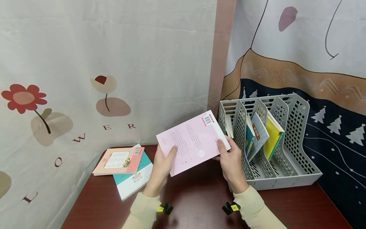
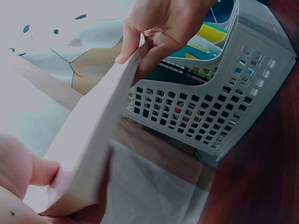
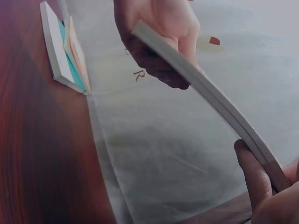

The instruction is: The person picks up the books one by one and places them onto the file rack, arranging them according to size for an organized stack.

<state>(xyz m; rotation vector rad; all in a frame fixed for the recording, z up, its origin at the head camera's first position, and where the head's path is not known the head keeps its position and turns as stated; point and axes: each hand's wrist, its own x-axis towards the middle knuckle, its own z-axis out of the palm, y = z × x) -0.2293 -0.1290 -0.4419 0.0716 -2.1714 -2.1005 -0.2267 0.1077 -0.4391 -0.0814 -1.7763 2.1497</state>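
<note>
Both hands hold a pink book [image 1: 188, 143] up over the table, its printed side with a barcode facing the head view. My left hand [image 1: 163, 167] grips the lower left edge, thumb on the printed side and fingers underneath. My right hand [image 1: 231, 160] pinches the right edge the same way, close beside a grey file rack [image 1: 286, 183]. From the right wrist view the book [image 3: 219, 105] appears edge-on and slightly bowed between the hands. In the left wrist view, its page edge [image 2: 100, 130] runs from one hand to the other.
Left on the dark red table [image 1: 197, 203] lie a peach book [image 1: 105, 159] and, under it, a teal-and-white book [image 1: 132, 183]. Slots of the rack hold a blue book [image 1: 249, 136], a grey-blue book [image 1: 259, 135] and a yellow book [image 1: 273, 136]. Patterned cloth [image 1: 171, 63] hangs behind.
</note>
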